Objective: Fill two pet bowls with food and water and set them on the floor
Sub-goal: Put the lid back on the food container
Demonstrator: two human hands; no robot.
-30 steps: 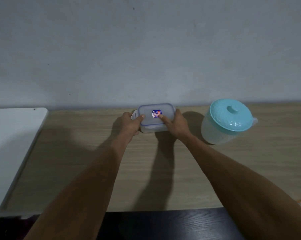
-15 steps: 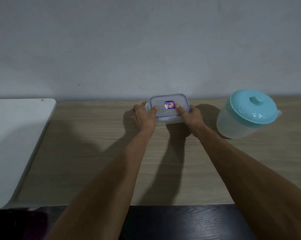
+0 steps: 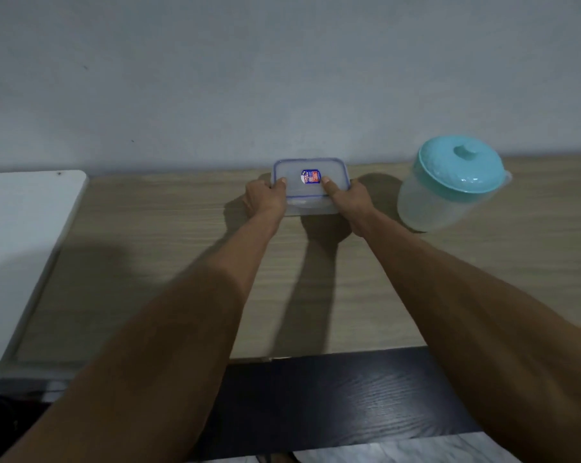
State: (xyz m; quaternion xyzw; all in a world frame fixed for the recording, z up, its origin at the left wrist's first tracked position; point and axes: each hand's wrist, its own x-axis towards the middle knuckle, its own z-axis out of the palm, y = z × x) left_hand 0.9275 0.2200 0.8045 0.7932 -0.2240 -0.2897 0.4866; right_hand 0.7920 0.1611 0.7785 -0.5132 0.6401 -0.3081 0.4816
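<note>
Nearest the viewer, a dark wood-grained ledge (image 3: pixel 332 396) runs below the front edge of a pale wooden table (image 3: pixel 149 262). Both forearms reach across the table toward its far side.

The left hand (image 3: pixel 264 198) grips the left end of a lidded plastic box (image 3: pixel 302 192), with the thumb on the lid and the fingers curled round the end. The right hand (image 3: pixel 351 198) grips the right end in the same way. The box appears to rest on the table, close to the wall. Its contents cannot be read through the frosted sides.

Step in hand, as judged: taking up the food box, before any filling. No pet bowl is in view, so the task looks barely begun. The next move calls for drawing the box nearer, kept level, then releasing the lid clips.

Right of the box and apart from it, a clear jug (image 3: pixel 449 185) stands with its turquoise lid on. Its water level cannot be told. A white slab (image 3: pixel 22 228) adjoins the table at the left. A plain grey wall (image 3: pixel 282 78) stands behind.
</note>
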